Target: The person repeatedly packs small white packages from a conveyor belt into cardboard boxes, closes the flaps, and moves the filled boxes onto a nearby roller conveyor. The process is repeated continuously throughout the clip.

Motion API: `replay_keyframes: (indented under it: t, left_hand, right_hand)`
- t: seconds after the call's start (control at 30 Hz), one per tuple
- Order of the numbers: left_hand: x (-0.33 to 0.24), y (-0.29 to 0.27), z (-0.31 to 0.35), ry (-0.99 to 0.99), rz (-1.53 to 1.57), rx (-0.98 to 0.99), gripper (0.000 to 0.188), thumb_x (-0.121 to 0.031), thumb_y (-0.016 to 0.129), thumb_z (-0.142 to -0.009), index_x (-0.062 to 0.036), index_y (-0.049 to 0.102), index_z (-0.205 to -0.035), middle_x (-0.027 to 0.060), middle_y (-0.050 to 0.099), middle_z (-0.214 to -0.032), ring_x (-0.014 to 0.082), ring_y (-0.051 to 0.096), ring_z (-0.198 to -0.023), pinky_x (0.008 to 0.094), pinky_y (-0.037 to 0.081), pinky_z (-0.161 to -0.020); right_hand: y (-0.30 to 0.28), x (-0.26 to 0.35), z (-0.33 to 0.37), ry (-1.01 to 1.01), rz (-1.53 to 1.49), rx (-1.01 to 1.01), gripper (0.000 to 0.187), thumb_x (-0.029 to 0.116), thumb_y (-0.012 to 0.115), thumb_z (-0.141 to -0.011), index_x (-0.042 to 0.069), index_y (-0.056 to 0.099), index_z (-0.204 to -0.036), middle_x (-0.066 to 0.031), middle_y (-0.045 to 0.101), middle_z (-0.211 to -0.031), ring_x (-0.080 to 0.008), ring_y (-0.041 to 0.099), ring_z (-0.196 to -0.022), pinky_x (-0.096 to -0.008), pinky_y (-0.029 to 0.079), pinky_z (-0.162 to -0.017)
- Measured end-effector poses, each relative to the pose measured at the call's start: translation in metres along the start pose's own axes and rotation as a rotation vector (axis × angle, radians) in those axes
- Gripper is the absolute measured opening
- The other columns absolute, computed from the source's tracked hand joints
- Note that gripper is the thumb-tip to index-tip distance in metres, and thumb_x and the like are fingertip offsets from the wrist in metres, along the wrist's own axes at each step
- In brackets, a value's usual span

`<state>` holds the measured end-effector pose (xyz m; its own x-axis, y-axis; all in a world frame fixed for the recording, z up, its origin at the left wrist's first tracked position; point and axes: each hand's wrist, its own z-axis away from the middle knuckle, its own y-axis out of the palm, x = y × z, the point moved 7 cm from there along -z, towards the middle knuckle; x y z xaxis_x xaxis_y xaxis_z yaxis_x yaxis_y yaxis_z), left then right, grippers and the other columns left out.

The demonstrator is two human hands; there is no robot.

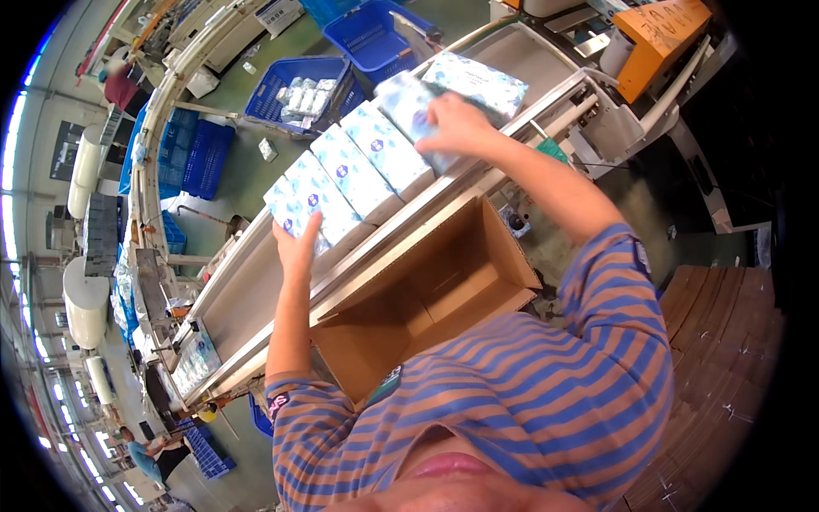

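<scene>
A row of white and light-blue tissue packs [350, 175] stands side by side on the conveyor [239, 290]. At the row's left end, my left hand [296, 249] is closed on the outermost pack, with its thumb raised along the pack; some of its fingers are hidden. My right hand [461, 128] curls over a motion-blurred tissue pack [403, 101] towards the right end, thumb on its near side. Just beyond that hand lies another patterned tissue pack [482, 81]. Between my body and the conveyor, an open cardboard box [426, 299] sits with its inside showing.
Blue crates [371, 43] stand across the conveyor, one crate [264, 98] holding several small packs. An orange machine part [661, 43] is at the far right. Flat cardboard [717, 358] is stacked at my right. Two people [153, 456] are in the distance at left.
</scene>
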<state>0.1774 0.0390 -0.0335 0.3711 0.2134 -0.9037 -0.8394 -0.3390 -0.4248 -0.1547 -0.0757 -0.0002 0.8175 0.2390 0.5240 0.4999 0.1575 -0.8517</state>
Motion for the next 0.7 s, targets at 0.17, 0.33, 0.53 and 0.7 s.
replay_keyframes:
  t: [0.17,0.33,0.53,0.7]
  left_hand:
    - [0.011,-0.002,-0.013,-0.07,0.224,0.073,0.072,-0.025,0.075,-0.072,0.0023,0.037,-0.127,0.0119,0.052,-0.118,0.0198,0.052,-0.105,0.0317,0.04,-0.091]
    - [-0.001,-0.037,-0.005,0.02,0.387,0.057,0.061,-0.02,0.069,-0.077,0.0027,0.043,-0.127,0.0094,0.053,-0.122,0.0177,0.05,-0.109,0.0314,0.037,-0.094]
    - [-0.087,-0.092,0.152,0.107,0.101,-0.031,0.082,-0.02,0.069,-0.076,0.0011,0.02,-0.137,0.0194,0.043,-0.126,0.0262,0.049,-0.11,0.0351,0.041,-0.092]
    - [0.01,-0.019,0.215,-0.551,-0.15,0.82,0.061,-0.038,0.054,-0.086,0.0024,0.04,-0.13,0.0171,0.049,-0.123,0.0222,0.05,-0.112,0.0322,0.043,-0.091]
  right_hand:
    - [0.029,0.01,-0.024,-0.008,-0.237,0.077,0.109,0.06,0.071,-0.059,0.001,0.022,-0.137,-0.029,0.053,-0.113,-0.0376,0.055,-0.105,-0.0387,0.042,-0.091]
    - [0.028,0.035,-0.045,-0.129,-0.429,0.057,0.129,0.062,0.074,-0.054,0.0,0.003,-0.142,-0.0311,0.039,-0.13,-0.039,0.044,-0.119,-0.0369,0.037,-0.098]
    - [-0.081,0.105,0.115,-0.321,-0.192,-0.008,0.114,0.058,0.071,-0.063,-0.005,0.013,-0.138,-0.0309,0.057,-0.101,-0.0412,0.058,-0.093,-0.04,0.046,-0.084]
    - [0.047,0.07,0.165,-0.099,0.211,1.033,0.105,0.071,0.05,-0.073,-0.01,0.026,-0.135,-0.0336,0.049,-0.118,-0.0422,0.05,-0.11,-0.0411,0.041,-0.093]
